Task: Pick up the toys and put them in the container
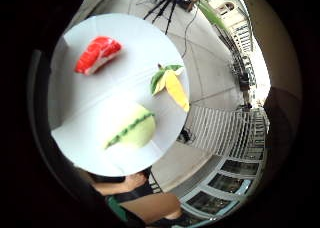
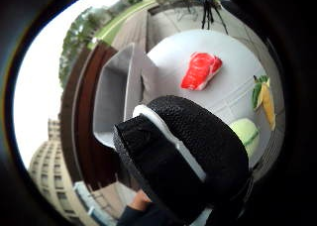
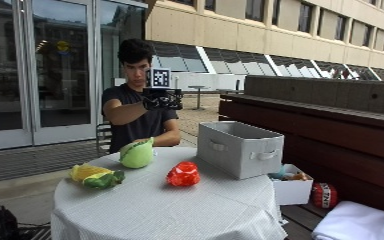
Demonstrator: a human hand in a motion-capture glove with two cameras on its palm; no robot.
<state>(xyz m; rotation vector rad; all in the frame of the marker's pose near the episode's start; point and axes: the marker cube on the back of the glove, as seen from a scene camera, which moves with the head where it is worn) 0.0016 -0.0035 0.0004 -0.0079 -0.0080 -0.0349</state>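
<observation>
Three soft toys lie on the round white-clothed table (image 3: 179, 210): a pale green rounded toy (image 3: 137, 154) at the far side, a yellow and green leafy toy (image 3: 95, 176) at the left, and a red and white toy (image 3: 183, 174) in the middle. To their right on the table stands the grey fabric container (image 3: 240, 149), whose inside is hidden from me. My gloved right hand (image 3: 162, 100) is raised at chest height above the far edge, holding nothing, fingers relaxed. From the palm I look down on the red toy (image 1: 97, 54), yellow toy (image 1: 172, 85) and green toy (image 1: 132, 130). A gloved finger (image 2: 183, 151) partly covers the container (image 2: 116, 94).
The person's bare left arm (image 3: 169, 139) rests at the table's far edge behind the green toy. Right of the table, a bench carries a small white box (image 3: 292, 189) of items, a red object (image 3: 324, 195) and white cloth (image 3: 358, 225). A dark wooden wall (image 3: 325, 115) runs behind.
</observation>
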